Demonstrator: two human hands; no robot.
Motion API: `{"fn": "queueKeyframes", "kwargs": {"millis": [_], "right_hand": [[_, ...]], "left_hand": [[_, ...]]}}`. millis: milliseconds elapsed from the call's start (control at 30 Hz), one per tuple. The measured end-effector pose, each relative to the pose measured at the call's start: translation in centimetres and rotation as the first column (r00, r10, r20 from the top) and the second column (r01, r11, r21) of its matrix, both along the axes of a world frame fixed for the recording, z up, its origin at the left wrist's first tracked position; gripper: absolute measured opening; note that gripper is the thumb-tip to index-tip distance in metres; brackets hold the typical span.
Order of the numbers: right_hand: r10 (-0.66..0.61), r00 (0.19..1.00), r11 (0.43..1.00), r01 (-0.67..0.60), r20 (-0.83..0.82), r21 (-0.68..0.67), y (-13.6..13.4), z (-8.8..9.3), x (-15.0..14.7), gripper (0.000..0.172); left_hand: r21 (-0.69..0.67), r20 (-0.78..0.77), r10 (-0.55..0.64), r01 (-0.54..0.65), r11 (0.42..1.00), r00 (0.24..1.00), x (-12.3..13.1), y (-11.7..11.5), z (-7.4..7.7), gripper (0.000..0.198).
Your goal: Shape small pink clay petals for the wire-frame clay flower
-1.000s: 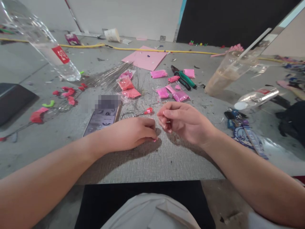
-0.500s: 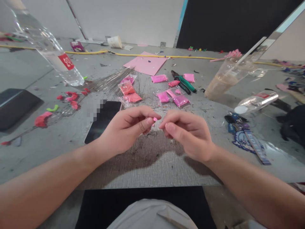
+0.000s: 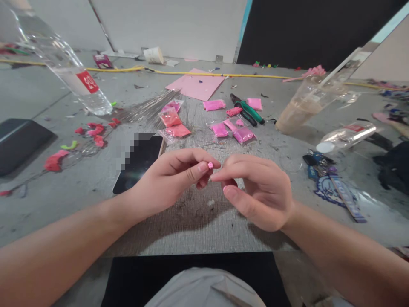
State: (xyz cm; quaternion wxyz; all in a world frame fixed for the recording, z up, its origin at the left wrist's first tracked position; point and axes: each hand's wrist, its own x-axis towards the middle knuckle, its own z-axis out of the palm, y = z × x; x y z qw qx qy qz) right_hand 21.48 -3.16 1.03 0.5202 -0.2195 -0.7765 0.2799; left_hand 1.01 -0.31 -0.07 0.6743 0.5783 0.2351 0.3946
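My left hand [image 3: 172, 175] is raised just above the grey table [image 3: 198, 226], thumb and forefinger pinched on a small pink bead [image 3: 210, 165]. My right hand [image 3: 255, 187] meets it from the right, its fingertips pinched close to the bead; what they hold is too thin to make out. Beyond the hands lie small bags of pink beads [image 3: 238, 133] and orange-red beads [image 3: 174, 123]. A dark phone [image 3: 140, 160] lies just left of my left hand.
Green-handled pliers [image 3: 249, 111], a pink sheet [image 3: 196, 85], a bundle of thin wires [image 3: 143, 108], a tilted clear bottle [image 3: 68, 74], a plastic cup with a straw [image 3: 306, 104], a lying bottle [image 3: 345, 134], keys [image 3: 319, 164], red bead shapes [image 3: 92, 130] and a dark box [image 3: 19, 143] surround the hands.
My left hand rose off the table with the pink bead and met my right hand in mid-air. The phone screen went dark. Both hands shifted slightly downward in view.
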Motion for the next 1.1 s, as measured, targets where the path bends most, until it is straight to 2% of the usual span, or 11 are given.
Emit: {"fn": "queueKeyframes", "kwargs": {"millis": [200,467,600,733,867,1100], "right_hand": [[0.027,0.999,1.000,-0.027,-0.030,-0.012,0.2,-0.4,0.2,0.022],[-0.019,1.000,1.000,0.019,-0.016,0.004,0.2,-0.3,0.0,0.018],[-0.084,0.996,0.996,0.084,-0.020,0.014,0.0,-0.3,-0.1,0.012],[-0.158,0.987,0.986,0.157,0.014,0.059,-0.2,-0.1,-0.3,0.011],[-0.228,0.973,0.965,0.220,0.042,0.142,-0.4,-0.1,-0.5,0.010],[-0.307,0.948,0.941,0.290,0.078,0.175,-0.7,-0.2,-0.5,0.008]], "left_hand": [[0.043,-0.030,-0.021,0.022,0.999,0.999,-0.3,0.0,0.2,0.016],[0.045,0.036,0.024,-0.026,0.999,0.999,-0.1,0.0,0.0,0.012],[0.052,0.019,0.095,-0.096,0.994,0.995,-0.1,0.2,-0.2,0.008],[0.113,0.018,0.098,-0.099,0.989,0.995,-0.1,0.2,-0.2,0.009],[0.157,0.065,0.103,-0.113,0.981,0.993,0.2,-0.5,-0.1,0.014],[0.181,0.064,0.191,-0.200,0.963,0.979,0.8,-1.6,-0.3,0.021]]}}
